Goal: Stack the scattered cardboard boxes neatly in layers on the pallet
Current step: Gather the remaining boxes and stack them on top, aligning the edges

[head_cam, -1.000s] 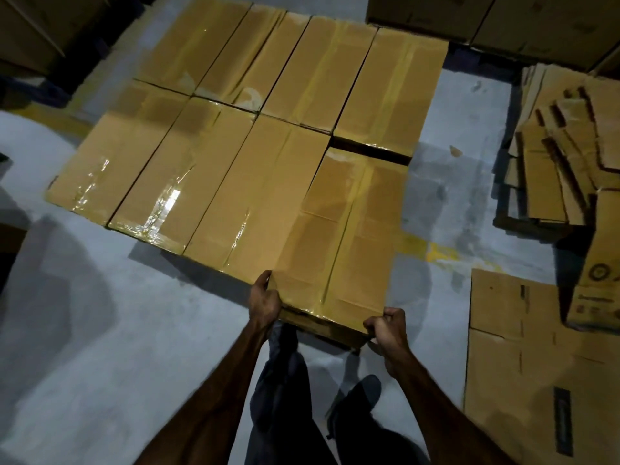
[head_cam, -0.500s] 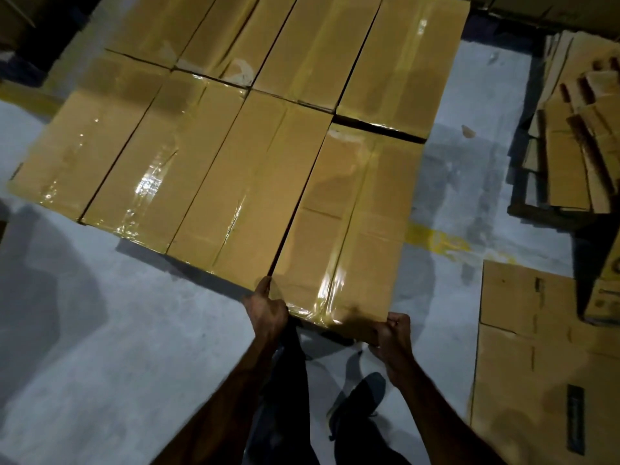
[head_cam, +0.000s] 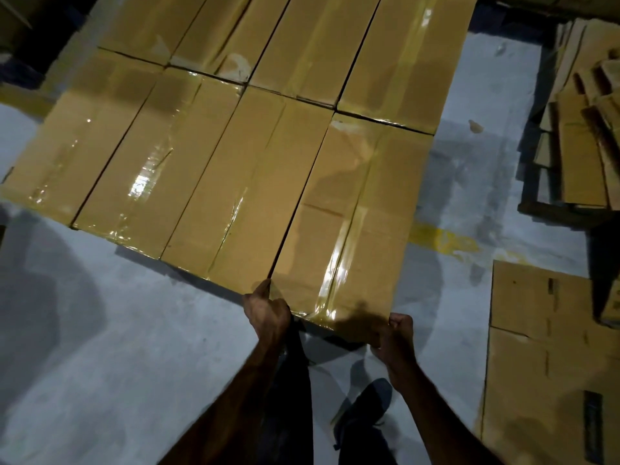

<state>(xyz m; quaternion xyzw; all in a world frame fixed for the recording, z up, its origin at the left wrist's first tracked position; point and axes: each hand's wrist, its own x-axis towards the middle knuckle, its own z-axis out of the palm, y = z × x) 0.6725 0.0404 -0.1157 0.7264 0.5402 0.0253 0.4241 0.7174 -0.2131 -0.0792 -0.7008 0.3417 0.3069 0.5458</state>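
A long taped cardboard box [head_cam: 349, 213] lies at the near right end of a flat layer of several like boxes [head_cam: 188, 156]. Its far end touches the back row and its left side meets the neighbouring box. My left hand [head_cam: 266, 312] grips its near left corner, thumb up at the seam between the two boxes. My right hand [head_cam: 397, 333] grips its near right corner with curled fingers. The pallet under the layer is hidden apart from a dark strip below the box's near edge.
Flattened cardboard sheets [head_cam: 550, 347] lie on the grey floor at the near right. A messy pile of cardboard pieces [head_cam: 583, 135] sits at the far right. A yellow floor mark [head_cam: 443, 238] runs beside the box. My legs and shoe [head_cam: 365, 411] stand below.
The box has slid forward and settled flat, closing the dark gap to the back row and lining up with the near row. Both hands stayed on its near corners.
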